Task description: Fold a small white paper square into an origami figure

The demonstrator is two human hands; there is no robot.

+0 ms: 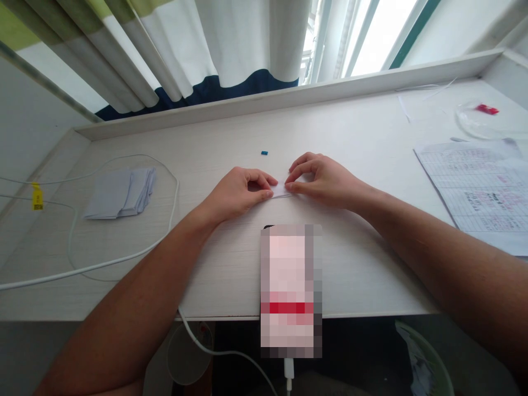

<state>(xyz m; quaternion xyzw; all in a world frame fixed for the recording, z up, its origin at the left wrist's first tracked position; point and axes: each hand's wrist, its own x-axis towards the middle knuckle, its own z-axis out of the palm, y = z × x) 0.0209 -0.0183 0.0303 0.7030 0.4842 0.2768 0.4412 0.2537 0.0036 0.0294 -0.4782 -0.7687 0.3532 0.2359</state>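
A small white piece of paper lies on the white desk between my hands. My left hand rests on the desk with its fingers curled, thumb and forefinger pinching the paper's left end. Fingers of my right hand press down on the paper's right end, also bent and close together. Most of the paper is hidden under the fingers.
A stack of white paper slips lies at the left inside a loop of white cable. A phone with a blurred screen overhangs the front edge. Printed sheets lie at the right, a tiny blue piece behind my hands.
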